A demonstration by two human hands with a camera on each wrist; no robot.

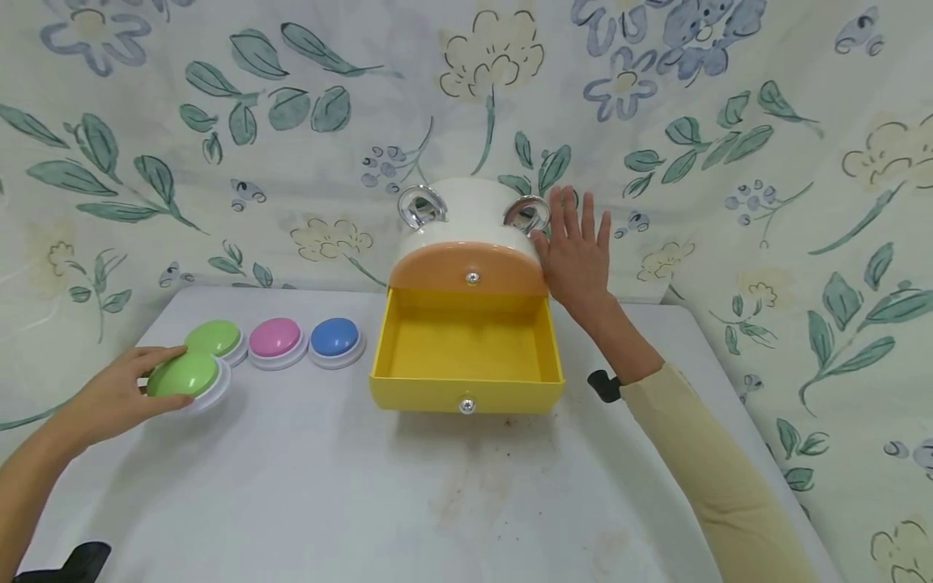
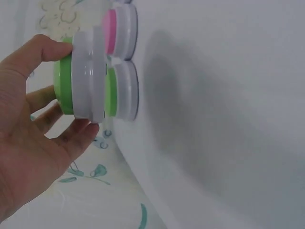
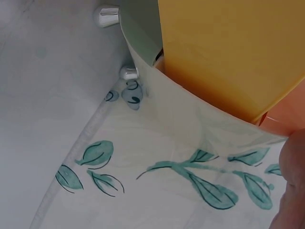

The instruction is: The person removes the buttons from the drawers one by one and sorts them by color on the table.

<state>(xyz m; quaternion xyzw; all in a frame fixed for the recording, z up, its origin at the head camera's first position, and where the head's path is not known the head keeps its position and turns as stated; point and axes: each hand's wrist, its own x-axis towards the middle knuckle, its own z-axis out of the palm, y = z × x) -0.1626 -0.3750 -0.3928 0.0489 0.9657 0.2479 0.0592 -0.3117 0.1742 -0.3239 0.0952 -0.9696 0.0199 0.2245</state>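
My left hand (image 1: 120, 397) grips a round push button with a green top and white base (image 1: 184, 376), thumb on one side and fingers on the other. In the left wrist view this green button (image 2: 81, 78) is tilted on edge, raised off the table with its shadow below. My right hand (image 1: 579, 255) lies with straight fingers against the right side of a small white cabinet (image 1: 470, 210). Its upper orange drawer (image 1: 430, 271) is closed. The lower yellow drawer (image 1: 466, 332) is pulled out, with nothing inside it.
Behind the held button, a second green button (image 1: 213, 336), a pink button (image 1: 274, 338) and a blue button (image 1: 335, 338) stand in a row on the white table (image 1: 306, 486). Curved chrome pieces (image 1: 423, 208) sit on the cabinet. A flowered cloth (image 1: 291, 162) hangs behind.
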